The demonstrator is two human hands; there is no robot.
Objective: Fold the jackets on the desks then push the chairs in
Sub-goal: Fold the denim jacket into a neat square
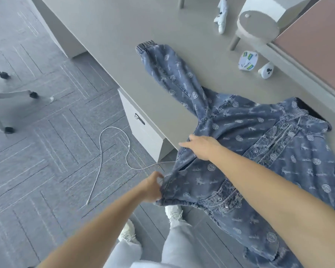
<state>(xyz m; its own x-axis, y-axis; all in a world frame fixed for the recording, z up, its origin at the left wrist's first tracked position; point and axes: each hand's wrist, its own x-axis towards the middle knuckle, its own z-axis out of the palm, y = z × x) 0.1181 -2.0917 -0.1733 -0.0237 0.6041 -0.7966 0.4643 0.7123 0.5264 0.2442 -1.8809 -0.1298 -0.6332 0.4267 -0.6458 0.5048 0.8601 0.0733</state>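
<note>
A chair base (10, 93) is standing on the carpet (37, 171) at nine o'clock, a white cable (100, 147) lying toward three o'clock of it. The left hand (152, 188) is pinching the hem corner of the denim jacket (259, 136), which is lying spread on the desk (124, 35) at three o'clock, hem overhanging. The right hand (201, 147) is lying on its side edge; I cannot tell whether it is gripping.

Both bare arms reach forward, left grip (153, 187) pinching, right grip (203, 147) outstretched flat.
</note>
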